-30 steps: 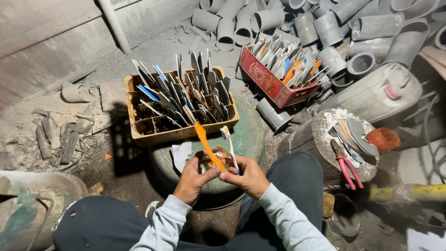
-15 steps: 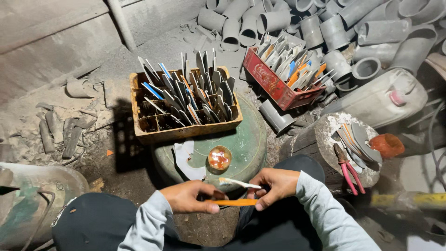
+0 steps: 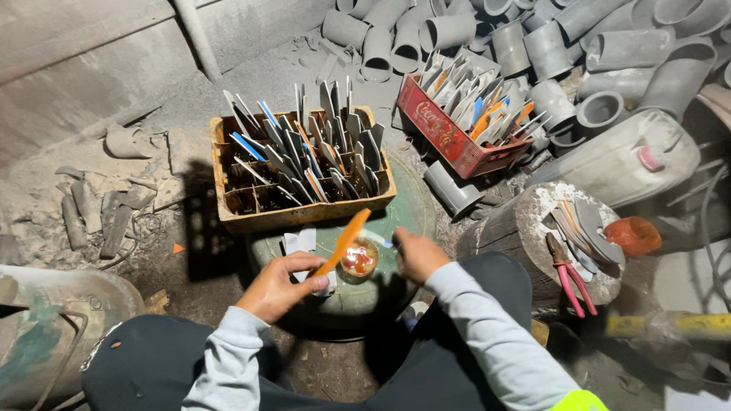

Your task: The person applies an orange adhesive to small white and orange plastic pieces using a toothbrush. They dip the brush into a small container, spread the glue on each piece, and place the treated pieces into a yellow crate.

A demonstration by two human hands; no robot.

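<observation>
the orange blade-shaped strip [image 3: 344, 241] sits in the left hand [image 3: 280, 286], fingers clamped on its lower end, its tip slanting up toward 1 o'clock over the small glass jar of reddish-brown paste [image 3: 359, 259]. the jar stands on the round green surface [image 3: 415, 221] just in front of the knees. the right hand [image 3: 417, 253], at 3 o'clock from the jar, has its fingers closed on a thin pale stick [image 3: 383, 243] reaching toward the jar's mouth.

the step in hand looks like loading the stick with paste; the next move, as i judge it, calls for a steady strip and a light dab along it — no tipping of the jar.

beyond, at 12 o'clock, a wooden crate [image 3: 304, 217] holds upright grey and blue blades; a red plastic crate [image 3: 445, 137] lies at 1 o'clock, pink-handled pliers [image 3: 567, 272] on a stump at 3 o'clock.

half a second ago the strip lay flat between both hands, low by the lap — now it is raised over the jar.
</observation>
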